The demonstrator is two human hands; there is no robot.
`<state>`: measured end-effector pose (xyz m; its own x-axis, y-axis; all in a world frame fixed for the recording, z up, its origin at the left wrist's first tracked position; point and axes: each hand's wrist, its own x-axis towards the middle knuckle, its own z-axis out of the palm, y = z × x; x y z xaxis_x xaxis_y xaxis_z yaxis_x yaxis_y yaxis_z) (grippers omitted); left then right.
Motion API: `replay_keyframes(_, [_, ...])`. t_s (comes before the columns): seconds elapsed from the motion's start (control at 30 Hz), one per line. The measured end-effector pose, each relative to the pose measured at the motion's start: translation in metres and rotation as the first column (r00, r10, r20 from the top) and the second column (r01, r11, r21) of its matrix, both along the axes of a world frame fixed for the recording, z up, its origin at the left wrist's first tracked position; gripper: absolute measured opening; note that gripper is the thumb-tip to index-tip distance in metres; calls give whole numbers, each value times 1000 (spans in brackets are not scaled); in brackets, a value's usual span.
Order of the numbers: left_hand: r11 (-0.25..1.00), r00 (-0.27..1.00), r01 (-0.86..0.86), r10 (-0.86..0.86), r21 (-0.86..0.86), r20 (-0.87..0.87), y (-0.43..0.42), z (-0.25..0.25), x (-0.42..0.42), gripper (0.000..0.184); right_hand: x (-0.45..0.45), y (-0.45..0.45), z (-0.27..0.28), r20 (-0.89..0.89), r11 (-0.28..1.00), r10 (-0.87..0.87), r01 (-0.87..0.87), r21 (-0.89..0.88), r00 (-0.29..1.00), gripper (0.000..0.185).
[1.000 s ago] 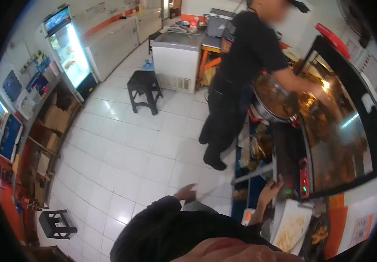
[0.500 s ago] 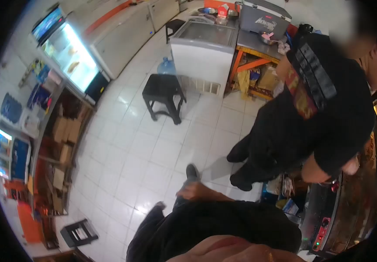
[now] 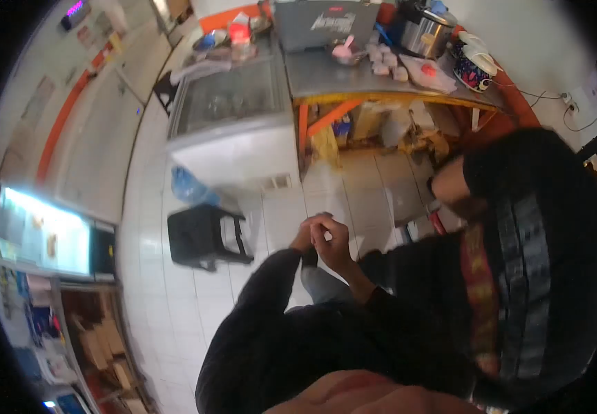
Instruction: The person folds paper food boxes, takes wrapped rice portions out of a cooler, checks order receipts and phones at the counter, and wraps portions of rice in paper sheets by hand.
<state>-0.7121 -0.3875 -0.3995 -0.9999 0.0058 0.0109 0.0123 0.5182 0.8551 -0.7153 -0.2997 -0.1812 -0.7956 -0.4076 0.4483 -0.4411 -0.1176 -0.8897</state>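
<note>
My left hand [image 3: 303,238] and my right hand [image 3: 336,247] meet in front of my body, above the tiled floor. The right hand's fingers are curled, with a small pale gap between thumb and fingers; whether anything is in them I cannot make out. Most of the left hand's fingers are hidden behind the right hand. Dark sleeves cover both arms. Left of my hands stands a black plastic stool [image 3: 198,234], with a blue water jug [image 3: 189,185] behind it.
A person in black [image 3: 519,276] bends close by on my right. Ahead are a chest freezer [image 3: 236,155] and a metal-topped workbench [image 3: 319,76] bearing a grey cooler [image 3: 322,24], a large pot [image 3: 422,31] and wrapped portions [image 3: 384,61]. A lit display fridge [image 3: 43,231] stands left.
My view has turned right, bringing more of the workbench into sight. Only one hand showed low near my legs before; now both hands are raised and together.
</note>
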Motion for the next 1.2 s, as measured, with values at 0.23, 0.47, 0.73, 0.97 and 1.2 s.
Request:
replay_keyframes(0.23, [953, 973, 187, -212, 237, 85, -86, 129, -155, 24, -197, -40, 33, 126, 943, -230, 253, -216, 965, 16])
replay_keyframes(0.47, [999, 961, -41, 42, 9, -273, -245, 137, -311, 19, -340, -70, -1, 193, 957, -279, 288, -22, 941, 15])
replay_keyframes(0.73, [859, 646, -386, -9, -336, -763, -321, 351, -614, 20, -494, -77, 23, 11, 864, -479, 469, 181, 878, 15])
replay_keyframes(0.97, [377, 740, -466, -330, -801, -586, -379, 383, -816, 63, -623, -25, 5, 143, 772, -635, 620, 141, 759, 15])
replay_keyframes(1.2, [61, 751, -534, -424, -843, -506, -378, 402, -832, 68, -806, 11, 13, -56, 730, -622, 604, 320, 781, 16])
